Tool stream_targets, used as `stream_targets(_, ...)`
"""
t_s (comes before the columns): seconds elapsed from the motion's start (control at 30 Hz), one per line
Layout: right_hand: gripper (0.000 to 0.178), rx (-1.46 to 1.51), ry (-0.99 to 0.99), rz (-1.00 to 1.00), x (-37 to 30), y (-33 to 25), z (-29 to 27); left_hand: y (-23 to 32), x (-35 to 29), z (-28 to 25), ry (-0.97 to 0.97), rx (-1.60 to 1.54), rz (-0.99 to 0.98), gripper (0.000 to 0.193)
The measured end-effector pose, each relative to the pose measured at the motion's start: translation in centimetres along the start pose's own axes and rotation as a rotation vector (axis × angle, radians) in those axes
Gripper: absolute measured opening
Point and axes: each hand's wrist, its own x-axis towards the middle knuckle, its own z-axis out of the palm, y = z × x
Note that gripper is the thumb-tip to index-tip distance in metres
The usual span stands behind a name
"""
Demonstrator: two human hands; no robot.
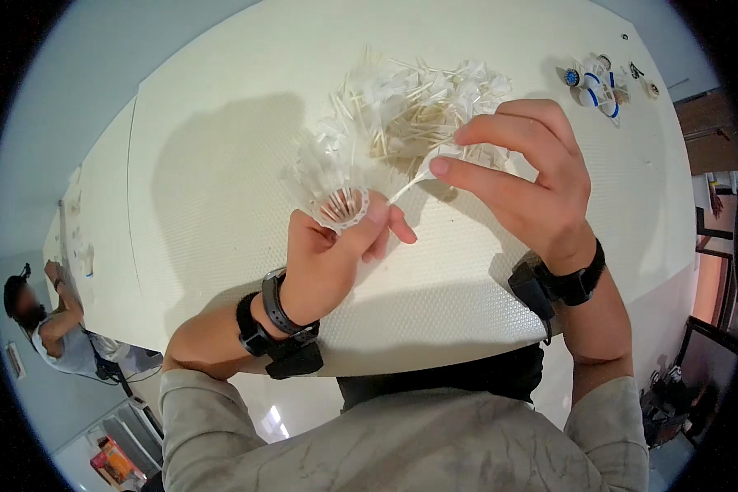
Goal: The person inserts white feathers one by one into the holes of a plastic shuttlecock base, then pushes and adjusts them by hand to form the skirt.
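Note:
My left hand [332,254] grips a white plastic ring [346,220] with small holes around its rim. Several white feathers [307,176] stand out of the ring in a fan, their quills showing inside it. Between the thumb and index finger of my right hand [533,176], a single white feather [436,164] is pinched by its vane. Its bare quill slants down to the left, with the tip close to my left thumb; whether they touch, I cannot tell. A loose pile of white feathers [410,107] lies just beyond both hands.
Blue and white tape rolls [590,90] and small round parts lie at the far right of the white textured table [221,213]. Another person [53,324] sits at the far left edge. Dark bands with black boxes [295,361] are strapped on both my wrists.

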Motion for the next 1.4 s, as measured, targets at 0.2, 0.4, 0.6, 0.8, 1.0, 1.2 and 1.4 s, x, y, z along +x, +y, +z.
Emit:
stream_targets(0.2,0.029,0.596,-0.01,0.671,0.0,-1.5,0.5,-0.5,-0.2,-0.5,0.012,0.087,0.003,0.017)
stream_targets(0.4,0.014,0.979,-0.167,0.981,-1.3,-2.1,1.2,0.2,-0.5,0.3,0.04,0.147,-0.031,0.01)
stream_targets(0.6,0.01,0.896,0.03,1.007,-0.7,-3.1,0.0,-0.7,-0.6,-0.3,-0.005,0.509,0.24,0.017)
stream_targets(0.8,0.006,0.901,0.035,0.97,-0.4,-3.9,-0.5,-1.3,-0.9,-0.1,0.002,0.425,0.214,0.013)
stream_targets(1.0,0.01,0.712,-0.089,0.806,-0.4,-3.8,-0.7,-1.2,-1.1,-0.6,-0.115,0.539,0.243,0.025)
stream_targets(1.2,0.011,0.677,-0.124,0.76,-0.3,-3.7,-0.9,-1.1,-1.2,-0.4,-0.146,0.612,0.227,0.026)
stream_targets(1.4,0.009,0.608,-0.17,0.722,0.3,-3.4,-1.4,-2.0,-0.8,-0.6,-0.153,0.349,0.212,0.029)
